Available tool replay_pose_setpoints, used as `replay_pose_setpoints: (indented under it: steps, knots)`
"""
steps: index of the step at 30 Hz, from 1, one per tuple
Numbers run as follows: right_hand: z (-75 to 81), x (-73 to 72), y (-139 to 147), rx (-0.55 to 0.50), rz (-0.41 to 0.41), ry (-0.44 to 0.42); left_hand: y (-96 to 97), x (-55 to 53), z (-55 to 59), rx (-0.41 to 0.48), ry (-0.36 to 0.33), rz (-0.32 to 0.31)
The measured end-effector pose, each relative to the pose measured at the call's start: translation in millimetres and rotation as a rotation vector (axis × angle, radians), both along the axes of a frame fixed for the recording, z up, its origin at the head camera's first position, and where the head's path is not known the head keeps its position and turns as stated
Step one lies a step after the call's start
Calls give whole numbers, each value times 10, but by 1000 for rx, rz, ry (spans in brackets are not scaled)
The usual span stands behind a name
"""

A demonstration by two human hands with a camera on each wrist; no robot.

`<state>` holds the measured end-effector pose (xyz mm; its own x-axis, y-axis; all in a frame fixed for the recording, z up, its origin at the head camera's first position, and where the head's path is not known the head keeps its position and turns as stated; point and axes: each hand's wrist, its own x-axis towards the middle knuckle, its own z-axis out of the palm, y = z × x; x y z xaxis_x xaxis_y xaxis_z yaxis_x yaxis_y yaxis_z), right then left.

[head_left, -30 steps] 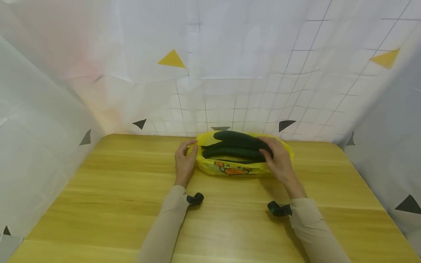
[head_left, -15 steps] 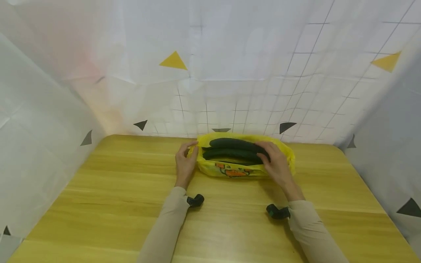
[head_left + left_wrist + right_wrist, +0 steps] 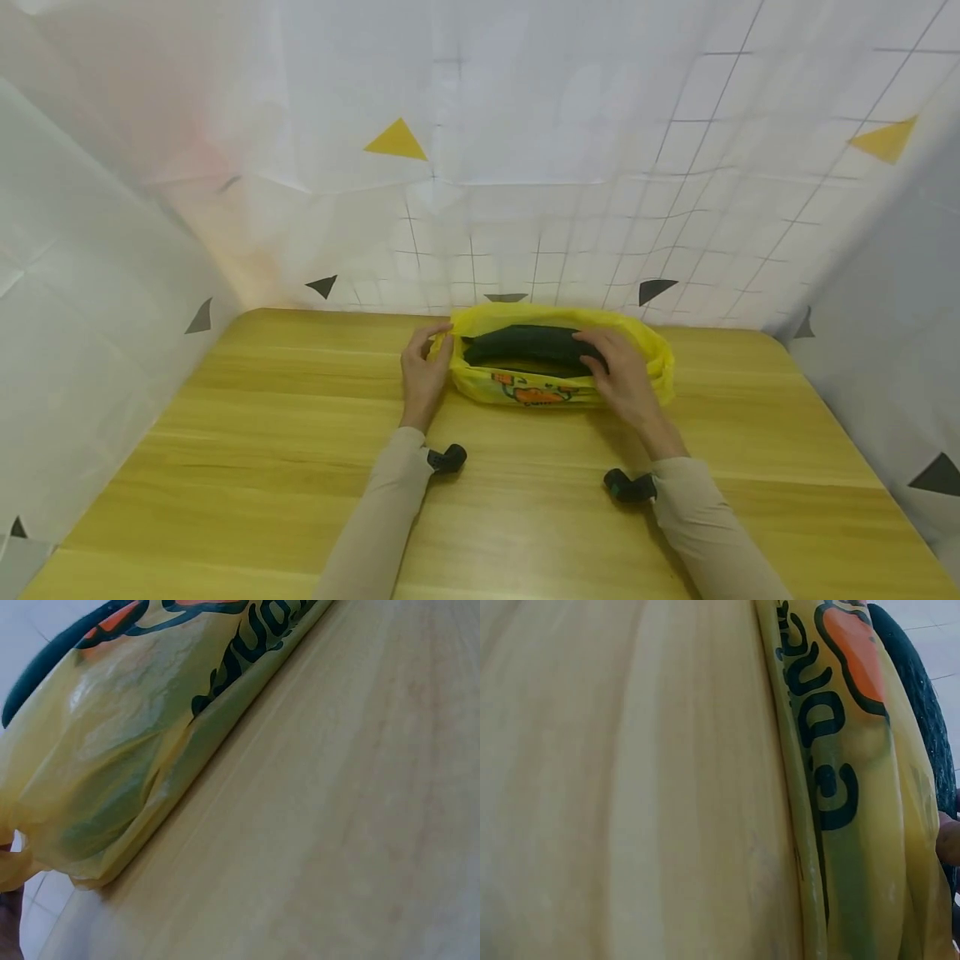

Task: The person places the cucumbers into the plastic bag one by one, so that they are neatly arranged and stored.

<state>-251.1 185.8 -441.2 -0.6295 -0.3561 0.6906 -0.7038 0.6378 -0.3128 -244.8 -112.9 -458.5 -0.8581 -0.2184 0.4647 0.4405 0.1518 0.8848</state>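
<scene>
A yellow plastic bag [image 3: 480, 385] with an orange print lies on its side along the back of the table, its opening facing up. Inside it are dark green cucumbers [image 3: 517, 346], side by side. My left hand [image 3: 423, 379] pinches the bag's left end between thumb and fingers. My right hand [image 3: 624, 375] reaches over the front rim and grips a cucumber [image 3: 922, 697] near its right end; that end is hidden by the fingers. In the left wrist view, a cucumber [image 3: 45, 671] shows above the bag's edge.
The wooden table [image 3: 525, 517] stretches forward and to both sides of the bag. White sheeting [image 3: 510, 125] with grid lines and coloured triangles stands close behind the table's far edge. Black wrist cameras sit on both sleeves.
My right hand has moved slightly left and down with the cucumber, which has sunk from over the bag's back rim to inside the bag. My left hand stays at the bag's left end.
</scene>
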Motion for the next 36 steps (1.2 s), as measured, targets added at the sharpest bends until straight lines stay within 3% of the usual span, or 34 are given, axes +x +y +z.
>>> replay_pose_setpoints:
  steps: [29,36]
  knots:
    - [-81,6,-22,67,-45,-73,10,10,11,-8,-52,-8]
    - [-83,2,-57,68,-48,-98,12,22,28,-11,-28,-1]
